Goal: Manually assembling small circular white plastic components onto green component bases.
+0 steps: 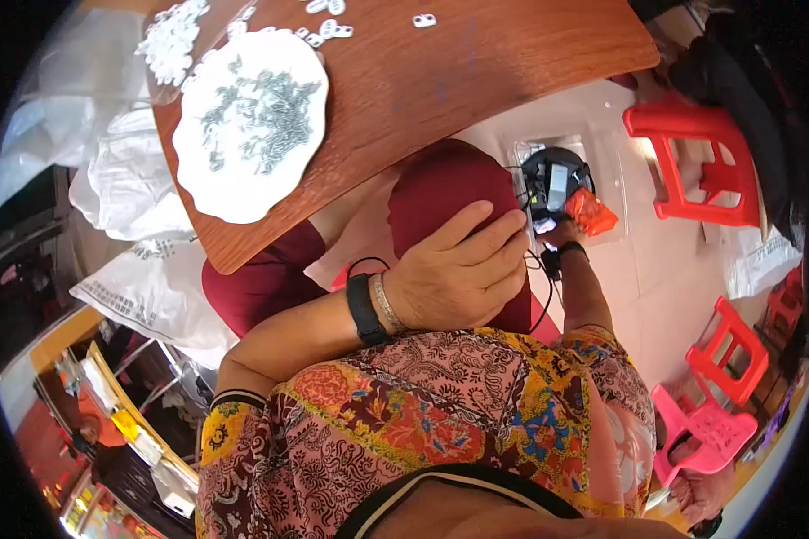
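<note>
Maroon knee (440, 193) under the flat, released left hand (458, 274); right hand (562, 235), at two o'clock, grasps a black device (553, 180)—grip it steadily.

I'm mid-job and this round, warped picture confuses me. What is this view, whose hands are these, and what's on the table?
There is no machine: one wide fisheye camera on a person's head looks down, so straight edges bend. The left hand, with a black wristband, rests flat on the knee in dark red trousers and holds nothing. The right hand reaches down to a black device with an orange piece on the floor; whether its fingers grip it, I cannot tell. The wooden table carries a white sheet heaped with small metal parts, plus white plastic pieces.
</note>
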{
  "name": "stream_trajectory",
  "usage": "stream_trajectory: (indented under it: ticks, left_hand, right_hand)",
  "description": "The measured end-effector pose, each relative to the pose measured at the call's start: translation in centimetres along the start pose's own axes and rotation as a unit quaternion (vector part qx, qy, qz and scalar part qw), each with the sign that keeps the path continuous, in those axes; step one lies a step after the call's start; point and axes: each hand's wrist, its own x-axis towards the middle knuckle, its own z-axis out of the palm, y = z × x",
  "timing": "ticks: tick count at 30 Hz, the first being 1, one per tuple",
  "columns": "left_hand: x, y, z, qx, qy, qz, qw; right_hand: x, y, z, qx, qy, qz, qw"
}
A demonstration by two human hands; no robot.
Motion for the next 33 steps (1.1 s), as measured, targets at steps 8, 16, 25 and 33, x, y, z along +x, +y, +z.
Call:
stream_trajectory:
  ticks: [8,16,25,33]
  left_hand:
    - [0.4,0.2,-0.6,-0.028,0.013,0.001,1.000]
    - [-0.4,-0.2,-3.4,-0.084,0.017,0.009,0.996]
    - [-3.6,-5.7,-14.6,-0.022,0.328,-0.123,0.936]
    - [-9.4,-12.5,-20.0,-0.322,0.502,-0.362,0.716]
  right_hand:
    - [-2.9,0.4,0.0,-0.001,0.071,-0.043,0.997]
    - [-4.5,1.1,-11.2,0.183,0.335,-0.252,0.889]
    - [-21.9,-4.9,-29.9,0.186,0.587,-0.329,0.716]
    - [-35.8,-11.6,-34.6,0.127,0.460,-0.406,0.780]
